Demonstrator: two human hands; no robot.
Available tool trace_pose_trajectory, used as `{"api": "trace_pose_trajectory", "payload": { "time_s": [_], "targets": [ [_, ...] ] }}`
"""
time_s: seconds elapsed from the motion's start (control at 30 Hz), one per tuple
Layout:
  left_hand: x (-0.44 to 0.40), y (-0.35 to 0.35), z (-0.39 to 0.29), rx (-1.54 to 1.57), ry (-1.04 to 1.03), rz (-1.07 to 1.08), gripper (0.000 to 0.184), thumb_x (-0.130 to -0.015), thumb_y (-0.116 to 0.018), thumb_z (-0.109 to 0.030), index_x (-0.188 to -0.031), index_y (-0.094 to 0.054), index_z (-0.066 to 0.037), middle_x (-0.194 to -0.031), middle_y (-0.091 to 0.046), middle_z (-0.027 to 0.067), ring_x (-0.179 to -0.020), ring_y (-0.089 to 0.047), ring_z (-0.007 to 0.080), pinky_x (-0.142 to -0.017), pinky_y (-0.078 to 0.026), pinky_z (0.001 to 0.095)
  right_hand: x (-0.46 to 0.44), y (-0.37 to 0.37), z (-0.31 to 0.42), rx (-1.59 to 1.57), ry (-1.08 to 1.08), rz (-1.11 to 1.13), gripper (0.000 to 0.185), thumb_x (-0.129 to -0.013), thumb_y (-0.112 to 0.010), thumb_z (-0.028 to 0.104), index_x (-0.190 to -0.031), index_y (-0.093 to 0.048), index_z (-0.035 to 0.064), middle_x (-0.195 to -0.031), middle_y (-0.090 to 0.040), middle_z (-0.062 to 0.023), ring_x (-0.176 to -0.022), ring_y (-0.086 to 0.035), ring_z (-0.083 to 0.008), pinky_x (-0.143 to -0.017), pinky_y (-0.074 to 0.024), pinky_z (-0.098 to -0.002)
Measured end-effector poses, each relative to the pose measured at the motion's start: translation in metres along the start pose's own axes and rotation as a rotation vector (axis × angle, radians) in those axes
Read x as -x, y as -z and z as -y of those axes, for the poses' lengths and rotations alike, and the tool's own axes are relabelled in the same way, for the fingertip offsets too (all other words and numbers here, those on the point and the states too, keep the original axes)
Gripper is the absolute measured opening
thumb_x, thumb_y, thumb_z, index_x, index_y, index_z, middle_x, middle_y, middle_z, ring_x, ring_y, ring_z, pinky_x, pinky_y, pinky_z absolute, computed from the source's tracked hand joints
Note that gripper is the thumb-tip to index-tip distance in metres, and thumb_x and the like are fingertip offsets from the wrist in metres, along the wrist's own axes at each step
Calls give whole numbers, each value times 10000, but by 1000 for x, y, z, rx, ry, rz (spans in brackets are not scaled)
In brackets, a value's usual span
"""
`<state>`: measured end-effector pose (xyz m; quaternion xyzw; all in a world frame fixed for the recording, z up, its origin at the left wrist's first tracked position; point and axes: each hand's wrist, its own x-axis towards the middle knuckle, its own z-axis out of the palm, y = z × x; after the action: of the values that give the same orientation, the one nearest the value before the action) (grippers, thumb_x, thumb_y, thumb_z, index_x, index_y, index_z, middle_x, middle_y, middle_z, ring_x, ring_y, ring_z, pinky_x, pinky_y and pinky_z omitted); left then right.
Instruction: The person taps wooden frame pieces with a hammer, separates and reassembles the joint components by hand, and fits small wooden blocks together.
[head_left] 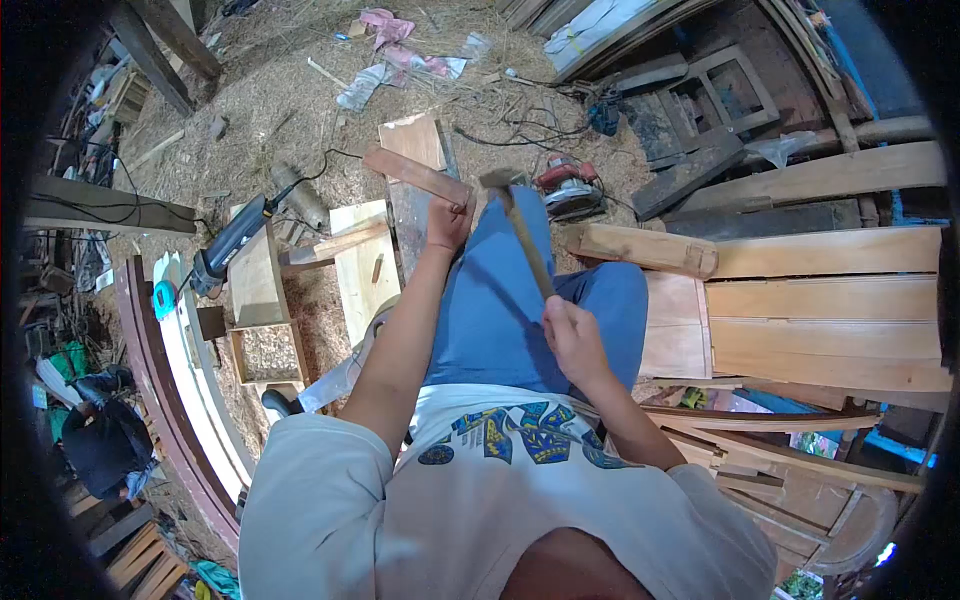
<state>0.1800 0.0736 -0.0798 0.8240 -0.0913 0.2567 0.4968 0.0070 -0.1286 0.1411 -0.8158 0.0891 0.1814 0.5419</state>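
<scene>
My left hand is closed around one end of a short, flat wooden block, which points up and to the left beyond my knee. My right hand grips the handle of a hammer. The hammer's head is up near my knee, a little to the right of the block and apart from it in this view. Under the block, a longer plank lies on the ground. A pale board with a small wood piece on it is left of my left forearm.
A red circular saw lies beyond my knees, with cords around it. At left are a corded power tool and an open wooden box. Stacked planks fill the right side. Sawdust and scraps cover the floor.
</scene>
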Motion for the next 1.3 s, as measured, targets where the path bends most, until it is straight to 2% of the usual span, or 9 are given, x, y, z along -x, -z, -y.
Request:
{"api": "trace_pose_trajectory", "payload": {
  "time_s": [0.27,0.43,0.53,0.7,0.93,1.03,1.13,1.23,1.3],
  "targets": [
    [8,-2,5,33,100,113,167,-977,-620,-168,-957,-696,-20,-854,-698,170,-829,-666,358,-781,-516,425,26,7,30,-51,273,-40,468,-1093,-485,402,-817,-587,38,-630,-463,34,-580,-420,-67,-516,-321,-260],
    [8,-2,11,-5,12,153,150,-938,-659,-166,-989,-695,-29,-956,-705,163,-905,-674,314,-814,-517,426,3,-9,-12,164,41,-19,436,-1062,-550,362,-869,-639,-18,-608,-456,-65,-584,-459,-124,-543,-382,-369],
    [2,-2,-7,110,29,-58,236,-841,-698,-74,-662,-546,-46,-686,-594,141,-694,-626,372,-637,-489,431,19,-4,-5,39,49,-2,442,-1068,-535,361,-861,-631,-17,-608,-468,-24,-587,-447,-106,-537,-365,-347],
    [-3,2,-11,40,-35,-52,250,-842,-704,-60,-653,-540,-51,-667,-584,136,-680,-624,372,-619,-484,431,26,3,20,-158,141,-49,485,-1088,-470,431,-806,-588,55,-633,-476,26,-573,-414,-54,-505,-308,-255],
    [-1,0,-9,76,11,-44,239,-859,-702,-69,-661,-569,-50,-680,-606,147,-674,-624,385,-617,-487,449,1,-5,2,-378,-283,171,526,-1076,-443,533,-755,-498,120,-567,-408,45,-445,-360,-75,-418,-291,-258],
    [5,2,-1,23,28,39,133,-942,-670,-163,-933,-707,-35,-820,-691,177,-811,-676,374,-716,-514,447,2,-1,20,-636,-383,240,564,-1068,-382,609,-748,-418,146,-520,-321,50,-348,-271,-84,-325,-228,-261],
    [3,2,3,-92,139,212,160,-958,-643,-174,-970,-723,-35,-860,-702,198,-851,-686,383,-738,-522,453,4,1,29,-770,-397,280,584,-1064,-344,639,-735,-376,158,-513,-273,62,-330,-231,-82,-300,-226,-262],
    [-3,-1,-12,81,-6,-77,220,-849,-695,-73,-658,-588,-59,-659,-601,147,-625,-611,386,-596,-480,433,2,5,25,-692,-593,438,587,-1061,-345,644,-733,-376,158,-511,-270,65,-330,-225,-78,-299,-219,-259],
    [1,2,-6,18,78,47,108,-915,-640,-128,-878,-678,-35,-785,-665,192,-749,-658,394,-668,-506,448,3,6,24,-766,-561,462,594,-1055,-351,656,-729,-376,161,-510,-268,69,-331,-225,-74,-300,-217,-256]
  ]
}}
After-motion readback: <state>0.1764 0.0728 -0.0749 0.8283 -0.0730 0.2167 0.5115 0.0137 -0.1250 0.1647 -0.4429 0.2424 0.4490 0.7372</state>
